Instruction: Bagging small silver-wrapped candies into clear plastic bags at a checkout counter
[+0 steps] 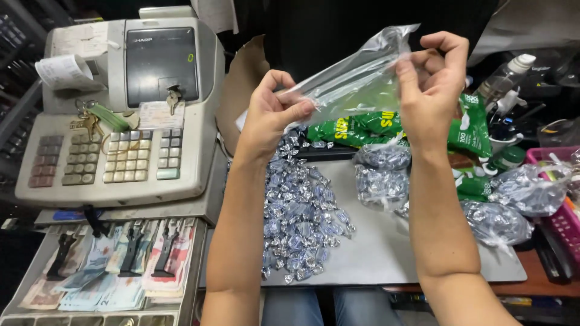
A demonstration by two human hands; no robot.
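Observation:
Both my hands are raised above a grey tray, stretching an empty clear plastic bag between them. My left hand pinches the bag's lower left corner. My right hand grips its upper right end with curled fingers. Below them a heap of loose candies in silver-blue wrappers lies on the grey tray. Filled, tied bags of the same candies rest on the tray's right side.
A beige cash register with keys stands at left, its open drawer of banknotes below. Green packets, a white-capped bottle, a pink basket and more candy bags crowd the right.

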